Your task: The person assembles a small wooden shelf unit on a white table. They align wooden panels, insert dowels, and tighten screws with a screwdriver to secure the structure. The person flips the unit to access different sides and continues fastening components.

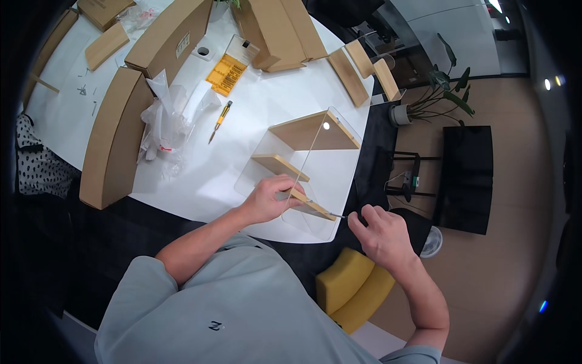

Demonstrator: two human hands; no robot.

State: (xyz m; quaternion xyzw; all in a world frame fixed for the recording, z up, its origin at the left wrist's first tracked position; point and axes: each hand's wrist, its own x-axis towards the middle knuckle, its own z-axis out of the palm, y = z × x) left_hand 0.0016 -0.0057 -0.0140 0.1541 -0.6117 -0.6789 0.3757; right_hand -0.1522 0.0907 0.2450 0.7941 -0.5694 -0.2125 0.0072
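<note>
A small shelf unit of light wooden boards and clear panels stands on the white table in front of me. My left hand (pixel 267 199) is closed round its nearest wooden board (pixel 315 208), with the edge of a clear panel (pixel 310 148) beside the fingers. My right hand (pixel 383 235) is closed on a thin metal tool (pixel 339 216), its tip at the right end of that board. The fingers hide the tool's handle, so its exact kind is unclear. Farther back in the unit are a middle board (pixel 282 165) and a wider board (pixel 315 132).
A yellow-and-black screwdriver (pixel 220 121) lies left of the unit, near an orange bit case (pixel 227 74) and crumpled plastic bags (pixel 170 118). Cardboard boxes (pixel 115 136) line the left. Loose boards (pixel 348 77) lie at the far right edge. A yellow chair (pixel 354 288) stands below.
</note>
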